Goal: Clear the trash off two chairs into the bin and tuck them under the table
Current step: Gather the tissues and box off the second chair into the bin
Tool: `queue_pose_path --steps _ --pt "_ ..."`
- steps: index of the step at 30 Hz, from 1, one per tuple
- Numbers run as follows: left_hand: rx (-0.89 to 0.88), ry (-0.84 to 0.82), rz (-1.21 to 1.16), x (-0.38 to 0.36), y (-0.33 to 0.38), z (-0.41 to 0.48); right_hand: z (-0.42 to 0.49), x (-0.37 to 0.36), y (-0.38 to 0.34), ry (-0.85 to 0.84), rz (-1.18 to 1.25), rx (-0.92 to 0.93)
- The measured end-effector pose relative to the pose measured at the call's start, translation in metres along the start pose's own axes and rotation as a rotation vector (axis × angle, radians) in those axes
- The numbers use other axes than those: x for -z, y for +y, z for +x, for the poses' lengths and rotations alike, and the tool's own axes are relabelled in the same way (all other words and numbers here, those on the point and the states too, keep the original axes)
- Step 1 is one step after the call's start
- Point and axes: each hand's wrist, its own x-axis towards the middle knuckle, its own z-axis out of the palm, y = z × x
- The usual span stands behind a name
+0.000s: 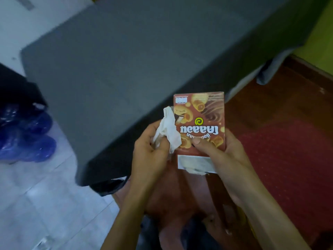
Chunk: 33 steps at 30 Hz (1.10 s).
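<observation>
I see right hand [221, 154] pinching brown printed snack box [201, 123], thumb on front; left hand [151, 150] at nine o'clock clutching crumpled white tissue [168, 130].

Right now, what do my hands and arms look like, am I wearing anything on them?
Both are bare. The left hand and right hand show no gloves, rings or watch, and both forearms are uncovered down to the frame's bottom edge, with no sleeve in view. Nails are short and unpainted.

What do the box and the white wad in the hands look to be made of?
Snack box: likely thin printed cardboard with a slight gloss; flat faces, crisp edges, an open pale flap at the bottom. White wad: probably tissue or napkin paper, matte and softly crumpled.
</observation>
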Motion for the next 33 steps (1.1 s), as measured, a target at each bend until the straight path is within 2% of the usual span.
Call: queue_pose_path --steps 5,9,13,18,21,24,33 --pt "-0.070 0.161 -0.048 0.102 0.042 -0.001 -0.023 -0.104 -0.038 -0.193 -0.067 0.072" --pt "-0.048 0.277 -0.099 0.198 0.039 0.002 -0.036 -0.201 -0.033 -0.282 -0.181 0.075" --pt "0.007 0.403 -0.091 0.291 0.003 0.005 -0.050 -0.298 0.009 -0.314 -0.383 0.080" --pt "0.166 0.469 0.077 0.371 -0.083 0.014 -0.049 -0.387 0.094 -0.307 -0.679 0.136" --pt "0.282 0.462 0.204 0.393 -0.147 0.023 -0.024 -0.409 0.162 -0.306 -0.784 0.101" --pt "0.388 0.410 0.222 0.392 -0.215 0.039 0.011 -0.410 0.231 -0.267 -0.894 0.014" --pt "0.578 0.204 0.168 0.326 -0.402 0.122 0.157 -0.376 0.407 -0.240 -1.140 -0.059"
